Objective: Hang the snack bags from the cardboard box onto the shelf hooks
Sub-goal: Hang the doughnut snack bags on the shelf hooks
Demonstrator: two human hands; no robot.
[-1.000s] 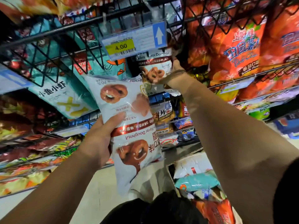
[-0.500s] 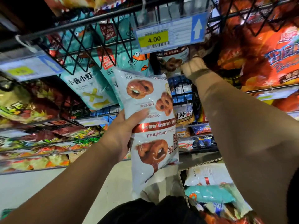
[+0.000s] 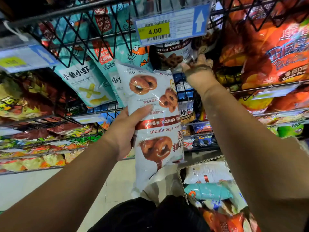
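Observation:
My left hand (image 3: 124, 129) grips a white doughnut snack bag (image 3: 155, 118), held upside down in front of the shelf. My right hand (image 3: 198, 71) reaches up under the price tag (image 3: 172, 25) and holds the lower edge of another doughnut bag (image 3: 172, 52) that hangs in the dark behind the tag; its hook is hidden. The cardboard box (image 3: 181, 178) sits low on the right with several bags inside, among them a white one (image 3: 207, 171) and a teal one (image 3: 207, 191).
Teal fish-and-shrimp crisp bags (image 3: 83, 81) hang left of the doughnut row. Big orange chip bags (image 3: 275, 52) hang to the right. Black wire racks (image 3: 70, 36) cross the top. Lower shelves of mixed snacks (image 3: 38, 148) run along the left above a pale floor (image 3: 55, 185).
The view has shifted left and closer to the shelf. My left hand keeps the doughnut bag raised. My right hand stays up at the hanging bag behind the price tag.

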